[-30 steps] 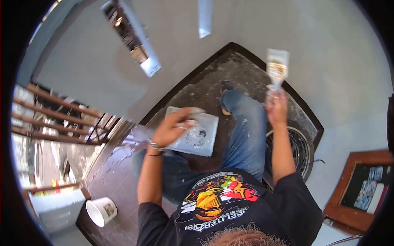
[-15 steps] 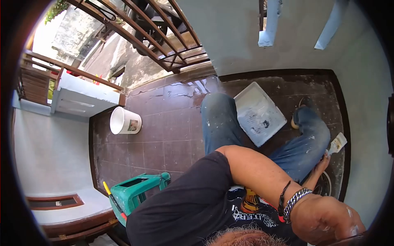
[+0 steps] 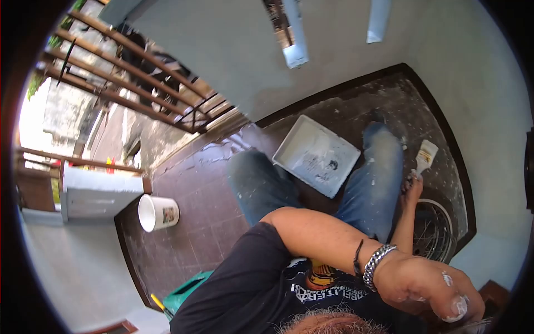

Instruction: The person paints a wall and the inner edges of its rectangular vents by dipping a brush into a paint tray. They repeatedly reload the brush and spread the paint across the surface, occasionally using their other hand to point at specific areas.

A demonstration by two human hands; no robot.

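Observation:
My right hand [image 3: 412, 186] grips a paintbrush [image 3: 426, 157] by its handle, with the pale, paint-covered bristle end pointing up and away from me beside my right knee. My left arm reaches across my chest to the lower right. There my left hand [image 3: 428, 286] has its fingers curled, with white paint on the thumbnail and skin; whatever may be inside the grip is hidden. Between my legs a white paint tray [image 3: 317, 156] lies on the floor, smeared with pale paint and a dark patch.
A spoked wheel [image 3: 436, 231] is near my right forearm. Walls with dark skirting [image 3: 439, 114] bound the right corner. A white bucket [image 3: 158, 213] stands on the tiles to the left, and a green plastic stool [image 3: 186, 292] is partly behind my sleeve. Wooden railing [image 3: 139, 100] runs upper left.
The view has tilted, shifting the tray, bucket and railing leftward. My right hand and the paintbrush appear farther up and left, and more of the wheel shows. Both hands keep their closed shape.

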